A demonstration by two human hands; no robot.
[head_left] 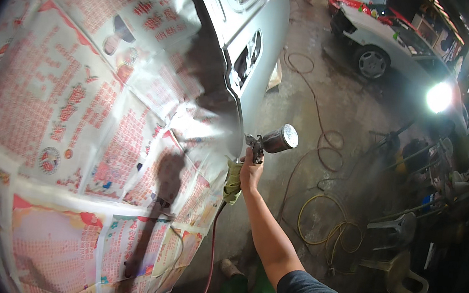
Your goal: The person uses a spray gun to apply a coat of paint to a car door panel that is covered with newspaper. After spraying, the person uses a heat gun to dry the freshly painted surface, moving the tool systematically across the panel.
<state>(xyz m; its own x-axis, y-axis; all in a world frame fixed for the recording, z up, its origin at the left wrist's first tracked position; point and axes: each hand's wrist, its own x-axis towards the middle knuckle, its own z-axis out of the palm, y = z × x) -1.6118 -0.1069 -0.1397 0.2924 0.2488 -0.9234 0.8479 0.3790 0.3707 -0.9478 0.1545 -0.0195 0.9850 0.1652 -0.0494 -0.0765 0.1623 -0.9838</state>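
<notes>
My right hand [250, 173] grips a spray gun [268, 143] with a shiny metal cup, held up beside a silver car body panel [257, 52]. A yellow-green rag [232, 183] is bunched under the same hand. The gun's nozzle points left at the panel's edge, where a pale mist hangs. Sheets of newspaper [80, 103] printed in red mask most of the car's side. A red hose [211, 257] drops from the gun toward the floor. My left hand is out of sight.
Hoses lie coiled on the concrete floor, one yellow [328, 223], one reddish [325, 138]. A white car [380, 42] is parked at the back right beside a bright work lamp [438, 96]. Plastic chairs [402, 276] and clutter stand at the right.
</notes>
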